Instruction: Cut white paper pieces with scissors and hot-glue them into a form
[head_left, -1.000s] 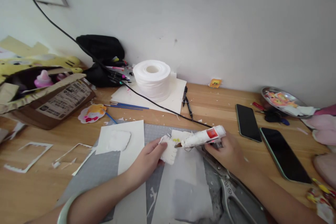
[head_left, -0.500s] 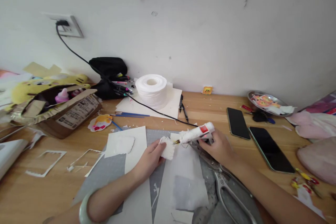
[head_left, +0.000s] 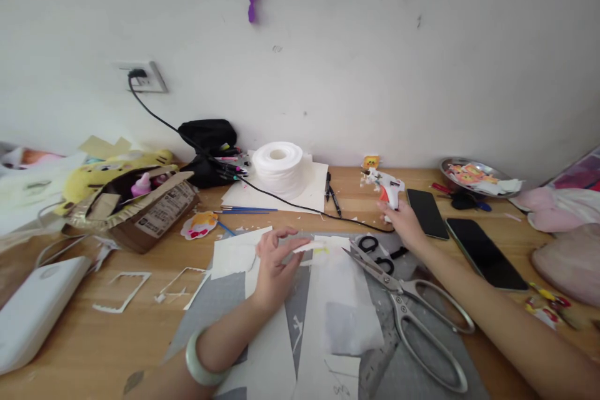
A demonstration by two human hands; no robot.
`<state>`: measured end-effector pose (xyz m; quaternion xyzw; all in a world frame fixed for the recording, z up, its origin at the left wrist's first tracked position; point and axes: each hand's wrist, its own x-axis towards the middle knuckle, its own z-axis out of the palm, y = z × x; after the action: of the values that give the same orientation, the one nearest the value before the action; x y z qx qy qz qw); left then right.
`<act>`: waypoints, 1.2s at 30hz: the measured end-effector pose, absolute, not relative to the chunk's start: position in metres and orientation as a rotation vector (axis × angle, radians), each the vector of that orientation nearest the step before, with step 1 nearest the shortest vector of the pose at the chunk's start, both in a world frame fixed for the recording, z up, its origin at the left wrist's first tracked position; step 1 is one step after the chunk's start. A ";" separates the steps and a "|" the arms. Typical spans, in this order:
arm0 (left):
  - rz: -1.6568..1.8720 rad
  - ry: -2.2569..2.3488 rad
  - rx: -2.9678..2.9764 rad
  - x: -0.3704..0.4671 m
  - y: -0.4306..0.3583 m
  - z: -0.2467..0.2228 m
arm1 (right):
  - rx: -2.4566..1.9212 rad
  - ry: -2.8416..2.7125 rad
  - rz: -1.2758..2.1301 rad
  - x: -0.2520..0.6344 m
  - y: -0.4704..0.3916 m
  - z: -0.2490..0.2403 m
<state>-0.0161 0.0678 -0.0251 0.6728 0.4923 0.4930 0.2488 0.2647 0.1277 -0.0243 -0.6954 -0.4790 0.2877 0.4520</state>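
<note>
My left hand (head_left: 277,262) pinches a small white paper piece (head_left: 307,246) between thumb and fingers, its flat side seen nearly edge-on, above the white paper strips. My right hand (head_left: 398,215) is closed round the handle of a white glue gun (head_left: 383,186) with an orange trigger, held upright near the phones, nozzle to the left. Its black cord runs left to the wall socket. Metal scissors (head_left: 403,294) lie partly open on the grey cutting mat (head_left: 206,319), with black-handled scissors (head_left: 375,250) beside them.
A white tissue roll (head_left: 278,169) stands at the back on paper. Two phones (head_left: 485,253) and a metal bowl (head_left: 473,175) of cutouts are on the right. A cardboard box (head_left: 159,206), yellow plush and white device (head_left: 40,312) sit on the left, with paper offcuts nearby.
The glue gun has moved from the paper piece to the back right and turned upright. My left hand has turned the piece nearly edge-on. The camera view has shifted.
</note>
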 end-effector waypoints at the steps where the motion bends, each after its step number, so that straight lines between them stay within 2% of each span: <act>1: 1.407 1.363 1.941 -0.018 0.066 -0.025 | -1.756 -1.178 0.764 0.267 0.133 -0.024; 5: 1.741 1.318 2.564 -0.024 0.062 -0.028 | -1.947 -1.196 0.934 0.273 0.156 -0.022; 9: 1.803 1.233 2.888 -0.032 0.063 -0.035 | -2.120 -1.284 0.958 0.275 0.174 -0.017; 16: 1.602 1.226 2.900 -0.041 0.070 -0.056 | -2.288 -1.567 0.789 0.271 0.179 -0.003; 24: 1.565 1.267 2.797 -0.042 0.072 -0.061 | -2.249 -1.847 0.395 0.268 0.156 0.014; 29: 1.482 1.364 2.711 -0.041 0.073 -0.059 | -1.923 -2.075 0.178 0.258 0.137 0.021; 32: 1.429 1.401 2.636 -0.039 0.075 -0.056 | -1.625 -2.252 0.178 0.242 0.114 0.031; 36: 1.395 1.437 2.548 -0.039 0.077 -0.049 | -0.800 -2.350 0.343 0.205 0.049 0.059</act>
<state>-0.0388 0.0770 -0.0495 0.7852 0.4428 0.4300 -0.0495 0.2052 0.0487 0.0590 -0.3034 -0.8907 0.1301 0.3124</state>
